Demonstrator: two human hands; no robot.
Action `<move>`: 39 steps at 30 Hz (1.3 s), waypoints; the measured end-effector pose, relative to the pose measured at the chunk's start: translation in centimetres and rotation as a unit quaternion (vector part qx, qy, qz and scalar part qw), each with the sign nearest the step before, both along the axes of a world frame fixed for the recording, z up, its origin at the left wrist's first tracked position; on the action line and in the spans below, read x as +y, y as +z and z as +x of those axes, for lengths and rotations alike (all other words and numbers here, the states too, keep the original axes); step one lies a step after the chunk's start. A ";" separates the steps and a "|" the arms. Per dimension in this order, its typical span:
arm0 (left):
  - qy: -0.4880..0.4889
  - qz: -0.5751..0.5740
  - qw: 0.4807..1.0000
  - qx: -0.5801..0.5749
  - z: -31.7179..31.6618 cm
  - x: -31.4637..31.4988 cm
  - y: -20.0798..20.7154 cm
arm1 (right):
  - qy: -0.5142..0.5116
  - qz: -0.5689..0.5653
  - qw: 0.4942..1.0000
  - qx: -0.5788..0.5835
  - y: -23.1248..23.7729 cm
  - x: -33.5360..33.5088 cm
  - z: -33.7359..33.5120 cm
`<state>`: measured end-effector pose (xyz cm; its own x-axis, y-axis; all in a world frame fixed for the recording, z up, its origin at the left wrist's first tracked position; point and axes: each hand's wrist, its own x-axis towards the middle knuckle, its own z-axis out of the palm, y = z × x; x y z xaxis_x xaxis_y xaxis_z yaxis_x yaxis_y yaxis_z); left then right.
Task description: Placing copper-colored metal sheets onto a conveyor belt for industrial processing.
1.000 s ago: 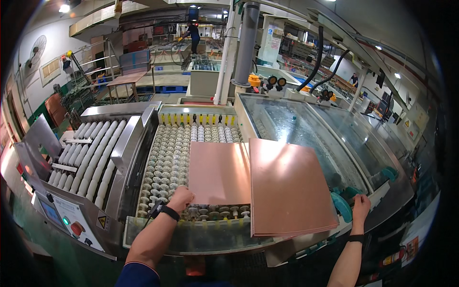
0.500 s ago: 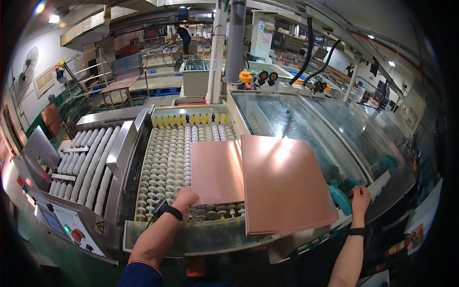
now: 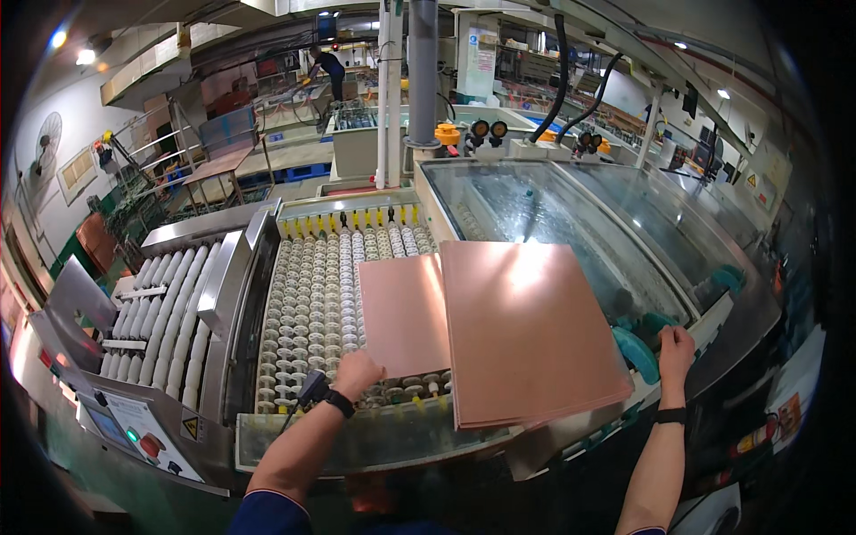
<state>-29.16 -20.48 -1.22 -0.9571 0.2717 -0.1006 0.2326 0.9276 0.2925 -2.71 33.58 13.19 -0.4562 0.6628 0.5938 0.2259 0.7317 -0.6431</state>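
Observation:
My left hand [image 3: 358, 374] is closed on the near left corner of a thin copper sheet [image 3: 406, 316], which lies over the wheeled rollers. The sheet's right side is hidden by a stack of larger copper sheets [image 3: 535, 334], resting partly on the glass-covered tank's near left corner. Beyond the stack's right edge, my right hand [image 3: 676, 354] is held with its fingers curled together and nothing visible in them. It is beside a curved teal handle [image 3: 636, 355] at the tank's near edge.
Rows of white wheels [image 3: 308, 312] fill the open conveyor bed. To its left stands a steel roller unit [image 3: 174, 321] with a control panel [image 3: 134, 437]. Glass lids [image 3: 615, 223] run off to the right. A grey pipe [image 3: 422, 80] rises behind, and a person [image 3: 330, 71] stands far back.
My left hand and the smaller copper sheet have shifted slightly right, so less of the sheet shows beside the stack. The right hand stays by the teal handle. The view has shifted a little.

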 end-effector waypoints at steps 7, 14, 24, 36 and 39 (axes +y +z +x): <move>0.027 -0.001 0.999 -0.034 1.6 0.4 1.7 | -0.010 0.009 1.000 -0.010 0.6 -1.0 -0.2; -0.060 0.500 0.849 -0.163 13.3 4.4 9.7 | -0.011 0.008 1.000 -0.008 0.7 -0.9 -0.2; -0.011 0.549 0.812 -0.199 17.9 8.0 12.8 | -0.009 -0.017 1.000 0.014 1.0 -1.7 -0.2; 0.118 0.576 0.789 -0.177 11.7 4.6 13.2 | -0.006 0.016 1.000 0.018 0.5 -1.4 -0.6; 0.114 0.636 0.725 -0.238 10.5 3.6 12.6 | -0.022 0.018 1.000 0.012 1.3 -1.9 -0.3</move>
